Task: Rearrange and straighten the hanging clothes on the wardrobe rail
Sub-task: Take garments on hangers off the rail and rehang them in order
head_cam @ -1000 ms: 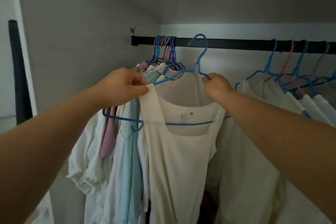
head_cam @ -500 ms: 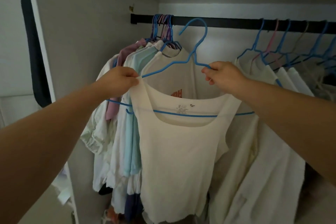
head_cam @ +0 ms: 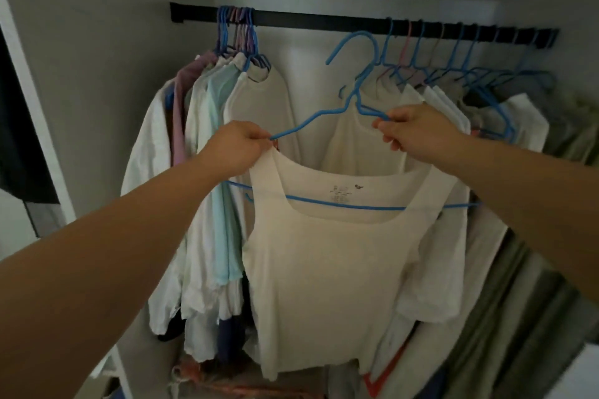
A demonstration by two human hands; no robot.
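While the left hand (head_cam: pixel 238 147) pinches the blue hanger (head_cam: pixel 327 113) at the cream top's (head_cam: pixel 324 253) strap and the right hand (head_cam: pixel 410 131) grips its other shoulder, the hook hangs off the black rail (head_cam: pixel 324 20); level the hanger before hooking into the open gap.

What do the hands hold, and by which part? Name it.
Both hold the blue hanger carrying the cream top: left hand pinches its left shoulder arm with the top's strap, right hand its right shoulder arm.
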